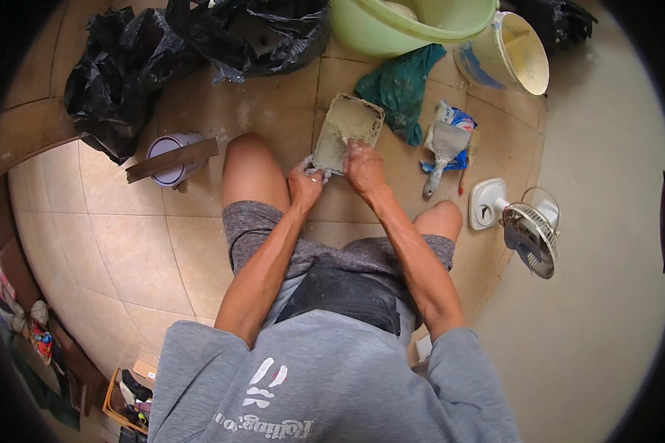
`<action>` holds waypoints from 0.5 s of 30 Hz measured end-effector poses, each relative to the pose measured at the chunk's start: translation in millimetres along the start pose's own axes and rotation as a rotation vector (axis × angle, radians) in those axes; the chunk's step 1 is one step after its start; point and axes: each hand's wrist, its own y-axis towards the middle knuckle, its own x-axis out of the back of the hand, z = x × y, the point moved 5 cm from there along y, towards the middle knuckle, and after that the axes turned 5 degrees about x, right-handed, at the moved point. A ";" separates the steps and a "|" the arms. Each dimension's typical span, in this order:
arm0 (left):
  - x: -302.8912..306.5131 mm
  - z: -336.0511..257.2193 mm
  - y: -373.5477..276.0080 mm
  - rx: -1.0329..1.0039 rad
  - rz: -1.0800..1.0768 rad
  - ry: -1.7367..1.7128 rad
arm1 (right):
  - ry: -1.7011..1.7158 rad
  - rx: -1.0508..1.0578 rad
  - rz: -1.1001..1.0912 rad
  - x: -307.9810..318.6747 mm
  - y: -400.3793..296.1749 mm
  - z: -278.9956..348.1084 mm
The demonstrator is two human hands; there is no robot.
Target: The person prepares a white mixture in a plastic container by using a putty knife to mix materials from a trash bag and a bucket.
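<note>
Before me on the floor lies a shallow rectangular tray (333,133), tilted a little, with pale grey-beige paste spread inside and crusted along its rim. My left hand (307,186) grips the near left corner, its fingers smeared with whitish paste. Over the right part of the tray is my right hand (363,168), fingers curled and pointing down into the paste. Whatever it may be holding is hidden by the hand. To the right, a wide putty knife (447,143) rests on a torn blue-and-white packet (461,120), its blade and handle coated with dried paste.
Black plastic bags (119,83) lie far left. A paint can (169,158) carries a wood strip (174,160). A green basin (388,33), a teal cloth (402,91) and a stained bucket (490,58) stand far right. A small fan (526,238) is near the wall (593,221).
</note>
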 end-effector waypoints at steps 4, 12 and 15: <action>2.3 2.4 1.2 0.007 -0.009 -0.042 | -0.066 -0.161 -0.049 35.1 8.7 7.4; 1.4 -2.9 -2.4 0.031 -0.028 -0.015 | 0.013 -0.185 -0.063 11.8 6.4 2.6; 1.7 -0.1 -0.2 0.003 -0.037 -0.018 | 0.020 -0.124 -0.129 16.0 9.4 -2.7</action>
